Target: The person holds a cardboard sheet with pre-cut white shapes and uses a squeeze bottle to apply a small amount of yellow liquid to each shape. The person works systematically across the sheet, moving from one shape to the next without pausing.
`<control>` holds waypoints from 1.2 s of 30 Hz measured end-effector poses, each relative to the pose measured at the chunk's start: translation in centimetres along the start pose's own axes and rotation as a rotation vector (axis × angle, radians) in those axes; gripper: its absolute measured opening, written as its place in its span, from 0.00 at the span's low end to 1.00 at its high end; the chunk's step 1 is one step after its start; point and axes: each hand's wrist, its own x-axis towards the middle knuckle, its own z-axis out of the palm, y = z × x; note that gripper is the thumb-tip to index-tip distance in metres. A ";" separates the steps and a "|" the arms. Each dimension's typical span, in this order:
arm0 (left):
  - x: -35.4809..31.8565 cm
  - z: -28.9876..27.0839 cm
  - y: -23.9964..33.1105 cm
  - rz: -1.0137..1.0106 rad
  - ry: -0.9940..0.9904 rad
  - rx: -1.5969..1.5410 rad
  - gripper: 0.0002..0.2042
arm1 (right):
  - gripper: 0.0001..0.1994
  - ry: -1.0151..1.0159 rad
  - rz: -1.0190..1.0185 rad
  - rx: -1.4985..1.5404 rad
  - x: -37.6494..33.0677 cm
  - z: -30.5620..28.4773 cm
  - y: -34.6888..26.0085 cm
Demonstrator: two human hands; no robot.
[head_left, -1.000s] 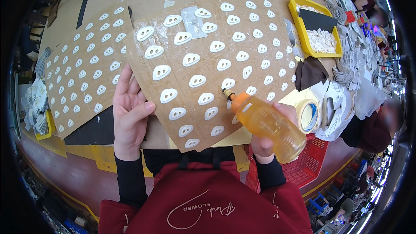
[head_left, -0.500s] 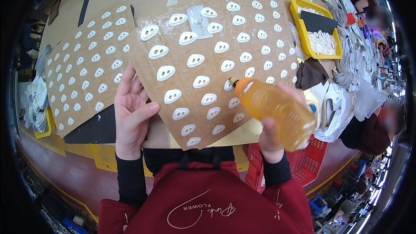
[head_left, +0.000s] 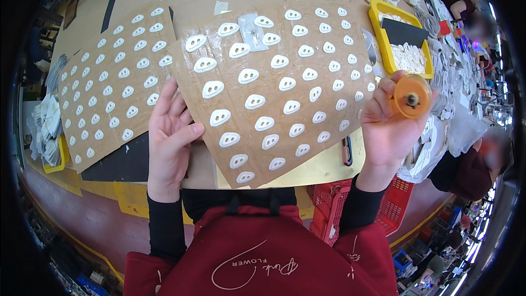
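Observation:
My left hand [head_left: 171,140] grips the left edge of a large brown sheet [head_left: 234,96], the thumb at its edge. Rows of white rounded pieces [head_left: 287,84], each with two holes like a snout, cover the sheet. To the right of the sheet, my right hand [head_left: 381,126] is closed round a bottle [head_left: 412,98] with an orange cap and a dark nozzle. The nozzle points up toward my head, hiding most of the bottle's body. Left of my left hand lies a second brown sheet [head_left: 118,100] bearing similar, smaller-looking white pieces.
Beyond my right hand stands a yellow tray [head_left: 382,35] of small white pieces, with heaped pale fabric strips [head_left: 457,104] beside it. A dark slim tool [head_left: 347,151] lies on a yellowish sheet [head_left: 318,169]. Red baskets [head_left: 334,203] stand below the table edge. People are at the far right.
My right hand has moved right, off the sheet, and turned the bottle from pointing left across the pieces to nozzle up. My left hand stays almost in place.

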 end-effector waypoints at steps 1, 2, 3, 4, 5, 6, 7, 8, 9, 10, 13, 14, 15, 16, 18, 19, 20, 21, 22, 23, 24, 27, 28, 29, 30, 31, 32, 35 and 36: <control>0.1 0.0 0.0 -0.005 0.003 0.002 0.39 | 0.28 -0.021 -0.004 0.011 0.2 0.0 -0.2; 0.1 -0.1 0.0 -0.014 0.011 0.009 0.38 | 0.28 -0.072 -0.004 -0.002 0.3 0.0 -0.3; 0.2 -0.1 0.0 -0.012 0.007 0.004 0.38 | 0.29 -0.162 0.002 0.010 0.3 0.0 -0.3; 0.2 -0.1 -0.1 -0.013 0.007 0.004 0.38 | 0.29 0.033 -0.141 -0.104 0.3 0.1 -0.1; 0.3 0.0 -0.1 -0.017 0.009 0.008 0.38 | 0.30 0.188 -0.278 -0.191 0.0 0.2 0.3; 0.3 0.0 -0.1 -0.015 0.008 0.004 0.38 | 0.30 0.258 -0.397 -0.273 -0.2 0.2 0.6; 0.3 0.1 -0.1 -0.015 0.012 0.004 0.38 | 0.31 0.270 -0.488 -0.415 -0.1 0.2 1.0; 0.3 0.1 -0.1 -0.013 0.013 0.007 0.38 | 0.31 0.195 -0.559 -0.552 -0.1 0.1 1.5; 0.3 0.2 -0.1 -0.015 0.012 0.010 0.38 | 0.31 0.118 -0.629 -0.689 -0.1 -0.1 1.9; 0.3 0.2 -0.1 -0.015 0.010 0.016 0.38 | 0.31 0.117 -0.604 -0.743 -0.1 -0.3 2.4; 0.3 0.2 0.0 -0.020 0.008 0.035 0.38 | 0.28 0.122 -0.508 -0.798 -0.3 -0.9 3.5; 0.3 0.1 0.0 -0.026 0.017 0.049 0.38 | 0.27 0.143 -0.493 -0.798 -0.4 -1.1 3.8; 0.3 0.1 0.0 -0.019 0.012 0.037 0.38 | 0.26 0.180 -0.479 -0.796 -0.4 -1.3 4.1; 0.3 0.1 -0.1 -0.018 0.015 0.033 0.38 | 0.26 0.222 -0.461 -0.795 -0.4 -1.4 4.3; 0.2 0.1 -0.1 -0.019 0.016 0.028 0.38 | 0.25 0.218 -0.452 -0.801 -0.6 -1.6 4.7; 0.2 0.1 0.0 -0.021 0.014 0.027 0.38 | 0.24 0.222 -0.443 -0.800 -0.7 -1.7 4.8; 0.2 0.1 0.0 -0.023 0.013 0.029 0.38 | 0.24 0.211 -0.444 -0.808 -0.8 -1.7 4.9; 0.2 0.0 0.0 -0.023 0.011 0.025 0.38 | 0.24 0.203 -0.442 -0.810 -0.8 -1.8 5.0; 0.2 0.0 0.0 -0.023 0.010 0.023 0.38 | 0.24 0.207 -0.434 -0.812 -0.9 -1.9 5.0; 0.2 0.0 0.0 -0.024 0.012 0.027 0.38 | 0.24 0.195 -0.432 -0.816 -0.9 -1.9 5.1; 0.2 0.0 -0.1 -0.018 0.009 0.016 0.38 | 0.23 0.196 -0.424 -0.820 -1.0 -2.0 5.2; 0.2 0.1 -0.1 -0.014 0.009 0.007 0.38 | 0.23 0.212 -0.421 -0.807 -1.0 -2.1 5.4; 0.2 0.1 0.0 -0.018 0.007 0.008 0.38 | 0.23 0.217 -0.421 -0.793 -1.0 -2.1 5.5; 0.2 0.1 0.0 -0.019 0.006 0.012 0.38 | 0.23 0.233 -0.424 -0.797 -0.9 -2.1 5.6; 0.2 0.1 0.0 -0.020 0.006 0.006 0.38 | 0.23 0.247 -0.424 -0.796 -0.9 -2.1 5.6; 0.2 0.1 0.0 -0.021 0.005 0.003 0.38 | 0.23 0.257 -0.422 -0.791 -0.9 -2.1 5.6; 0.2 0.1 0.1 -0.025 0.008 0.006 0.38 | 0.23 0.261 -0.423 -0.800 -0.9 -2.1 5.7; 0.2 0.1 0.1 -0.031 -0.004 0.010 0.38 | 0.22 0.269 -0.422 -0.806 -1.0 -2.1 5.7; 0.2 0.1 0.2 -0.029 -0.004 0.009 0.38 | 0.22 0.277 -0.424 -0.801 -1.0 -2.1 5.8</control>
